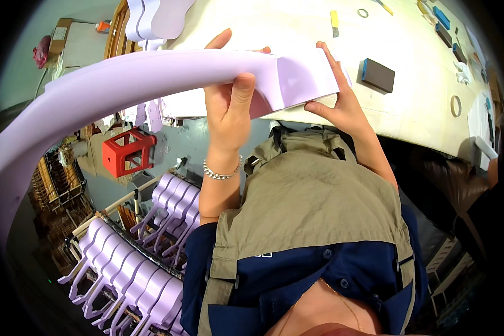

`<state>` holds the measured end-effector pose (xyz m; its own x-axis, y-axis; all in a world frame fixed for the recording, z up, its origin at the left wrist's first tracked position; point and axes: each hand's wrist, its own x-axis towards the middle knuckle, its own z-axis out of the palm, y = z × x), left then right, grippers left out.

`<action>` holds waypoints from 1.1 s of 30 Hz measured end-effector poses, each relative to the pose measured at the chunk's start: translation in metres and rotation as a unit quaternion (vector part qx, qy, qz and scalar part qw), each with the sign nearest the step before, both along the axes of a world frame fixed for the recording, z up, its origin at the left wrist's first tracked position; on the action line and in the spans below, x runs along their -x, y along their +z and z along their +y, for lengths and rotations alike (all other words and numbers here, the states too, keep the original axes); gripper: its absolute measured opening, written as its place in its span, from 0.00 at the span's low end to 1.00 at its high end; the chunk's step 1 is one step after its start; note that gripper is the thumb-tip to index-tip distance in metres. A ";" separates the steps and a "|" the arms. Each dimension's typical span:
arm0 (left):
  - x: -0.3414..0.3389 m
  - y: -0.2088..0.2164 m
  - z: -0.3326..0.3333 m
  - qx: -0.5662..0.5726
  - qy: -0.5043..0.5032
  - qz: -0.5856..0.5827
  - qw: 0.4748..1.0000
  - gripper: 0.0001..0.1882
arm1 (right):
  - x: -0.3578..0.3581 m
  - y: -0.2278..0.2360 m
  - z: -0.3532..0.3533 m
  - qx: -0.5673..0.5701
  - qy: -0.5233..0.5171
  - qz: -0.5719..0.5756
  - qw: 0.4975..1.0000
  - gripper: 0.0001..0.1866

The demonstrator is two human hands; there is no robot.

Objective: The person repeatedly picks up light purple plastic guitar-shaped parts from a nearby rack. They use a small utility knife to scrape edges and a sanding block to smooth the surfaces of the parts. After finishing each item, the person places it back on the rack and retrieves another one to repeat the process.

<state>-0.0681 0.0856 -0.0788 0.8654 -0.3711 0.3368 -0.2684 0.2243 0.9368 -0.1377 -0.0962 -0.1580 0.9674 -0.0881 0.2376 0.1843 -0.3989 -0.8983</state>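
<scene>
A long, glossy lilac piece (168, 70), which looks like an electric guitar body seen along its edge, stretches from the far left to the middle of the head view. My left hand (228, 115) grips it near its right part, thumb on the near side and fingers mostly hidden behind. At its squared right end, my right hand (344, 106) holds on, with the thumb at the lower edge and the fingers along the end face. The piece is raised over the near edge of the pale worktable (409, 115).
A dark sanding block (378, 75), a yellow-handled tool (334, 23) and a tape roll (456, 106) lie on the table. More lilac bodies (159, 19) rest at the far left. A red stool (129, 152) stands on the floor. Several lilac bodies (129, 274) fill a rack to my left.
</scene>
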 end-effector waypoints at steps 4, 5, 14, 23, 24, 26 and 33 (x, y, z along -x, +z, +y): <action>-0.022 0.000 0.030 -0.041 0.010 -0.005 0.999 0.30 | 0.003 -0.037 -0.020 0.318 -0.102 0.037 0.942 0.48; -0.030 -0.002 0.037 -0.011 0.021 0.014 1.000 0.29 | 0.003 -0.045 -0.027 0.385 -0.141 0.059 0.910 0.46; -0.052 -0.069 0.130 0.090 0.228 0.300 0.922 0.32 | 0.028 -0.082 -0.011 -0.357 -0.013 0.247 0.901 0.46; -0.037 -0.101 0.140 0.123 0.277 0.366 0.880 0.27 | 0.033 -0.053 -0.001 -0.403 -0.035 0.225 0.886 0.43; -0.034 -0.100 0.138 0.110 0.282 0.364 0.881 0.28 | 0.034 -0.053 -0.003 -0.402 -0.033 0.224 0.887 0.43; -0.031 -0.091 0.133 0.101 0.289 0.354 0.884 0.29 | 0.033 -0.061 -0.004 -0.414 -0.031 0.218 0.883 0.42; -0.008 -0.053 0.104 0.069 0.234 0.268 0.932 0.32 | 0.030 -0.079 -0.004 -0.511 -0.087 0.176 0.837 0.41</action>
